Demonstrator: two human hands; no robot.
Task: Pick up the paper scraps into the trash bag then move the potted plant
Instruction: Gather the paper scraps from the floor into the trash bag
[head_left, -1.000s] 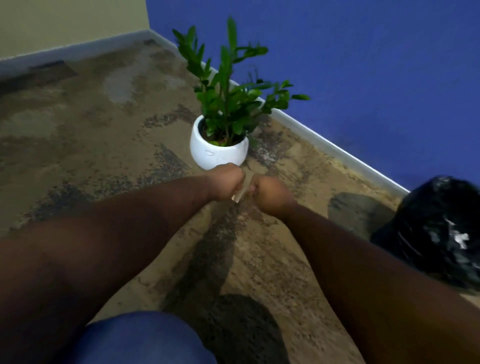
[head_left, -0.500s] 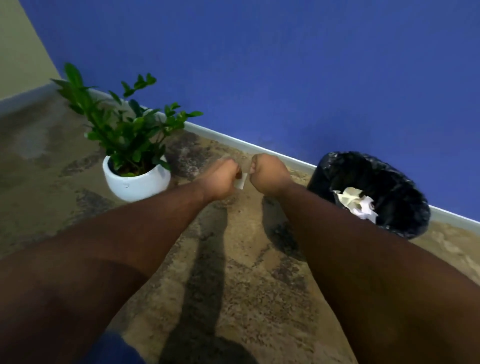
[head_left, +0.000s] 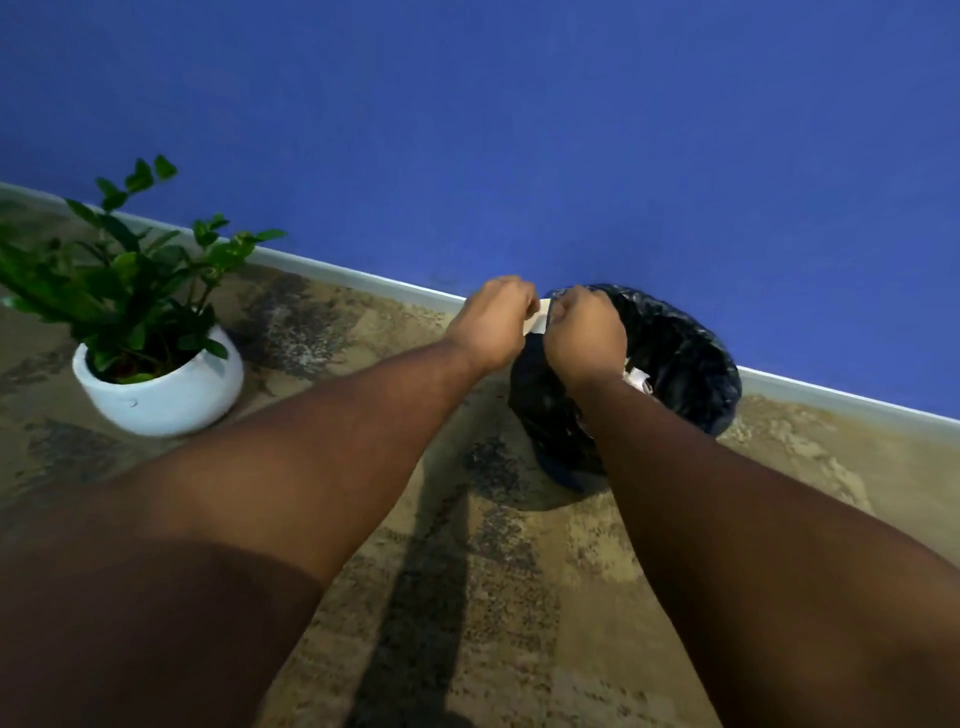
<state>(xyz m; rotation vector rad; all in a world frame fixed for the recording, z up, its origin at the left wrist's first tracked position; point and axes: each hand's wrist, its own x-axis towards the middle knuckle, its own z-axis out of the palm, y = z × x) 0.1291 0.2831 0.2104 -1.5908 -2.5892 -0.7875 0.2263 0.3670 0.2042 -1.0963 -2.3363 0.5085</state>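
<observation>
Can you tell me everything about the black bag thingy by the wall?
The trash bag is black, shiny, crinkly plastic, open at the top with a round mouth. It sits on the mottled brown floor right beside the blue wall. Some white crumpled paper lies inside. The right hand is in front of its rim, so part of it is hidden.

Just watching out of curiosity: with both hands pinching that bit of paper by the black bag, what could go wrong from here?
The paper scrap is held between the left hand and right hand near the near rim of the trash bag, not clearly over its opening. Let go now and it may land on the floor. The right forearm also lies across the soft bag, so a pull back could tip or collapse it.
</observation>
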